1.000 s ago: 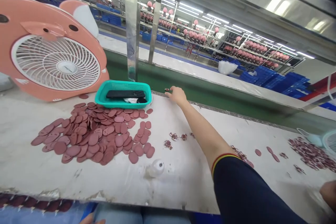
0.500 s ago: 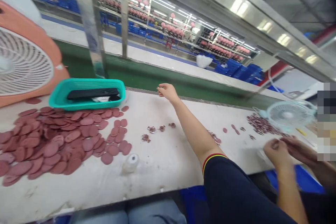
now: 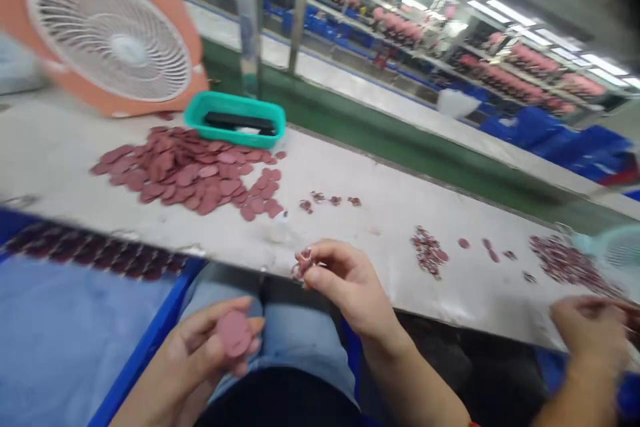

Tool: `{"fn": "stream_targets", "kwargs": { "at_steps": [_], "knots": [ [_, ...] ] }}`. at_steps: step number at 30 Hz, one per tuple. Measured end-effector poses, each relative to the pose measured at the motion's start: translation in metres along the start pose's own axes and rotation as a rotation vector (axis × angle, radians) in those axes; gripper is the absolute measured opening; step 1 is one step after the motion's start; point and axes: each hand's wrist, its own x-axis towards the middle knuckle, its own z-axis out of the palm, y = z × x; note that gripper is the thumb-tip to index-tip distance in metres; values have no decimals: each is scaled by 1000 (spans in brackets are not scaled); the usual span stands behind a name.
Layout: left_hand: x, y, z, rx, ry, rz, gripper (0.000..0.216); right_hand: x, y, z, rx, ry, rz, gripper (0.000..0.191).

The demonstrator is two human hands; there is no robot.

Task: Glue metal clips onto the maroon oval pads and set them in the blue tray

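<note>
My left hand (image 3: 200,353) is low at the front, over my lap, its fingers closed around a flat dusky-pink disc (image 3: 234,333) with a rounded outline. To its right, my right hand (image 3: 350,283) pinches a small reddish piece with shiny bits (image 3: 303,263) at the front edge of the white table (image 3: 380,240); blur hides its exact kind. Beyond my hands lies a short row of similar small pieces (image 3: 335,201). A heap of flat reddish discs (image 3: 185,170) spreads over the table on the left.
A green basket (image 3: 235,137) with dark items stands behind the heap, beside an orange fan (image 3: 193,47). Left of my lap is a blue crate (image 3: 145,353) with dark pieces along its far side. Small-part piles (image 3: 429,252) and a co-worker's hand (image 3: 590,327) are at right.
My right hand has drawn back from the table's far side to the front edge. My left hand with the disc has come into view. The camera has turned, showing the crate.
</note>
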Motion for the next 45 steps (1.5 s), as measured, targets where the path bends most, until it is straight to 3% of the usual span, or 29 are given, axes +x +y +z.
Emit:
{"fn": "stream_targets", "kwargs": {
  "at_steps": [3,9,23,35,45],
  "knots": [
    [-9,5,12,-15,-78,22,42,-16,1,17,-45,-58,-28,17],
    [-9,7,3,-21,-282,74,27,-21,-9,27,-386,-188,-151,17],
    [-3,7,-2,-111,-293,43,26,-8,-14,30,-610,-359,-219,11],
    [0,5,-5,-138,-300,-10,26,-2,-17,32,-711,-394,-307,10],
    [1,2,-8,-154,-288,-40,29,2,-16,31,-668,-414,-258,9]
  ]
}}
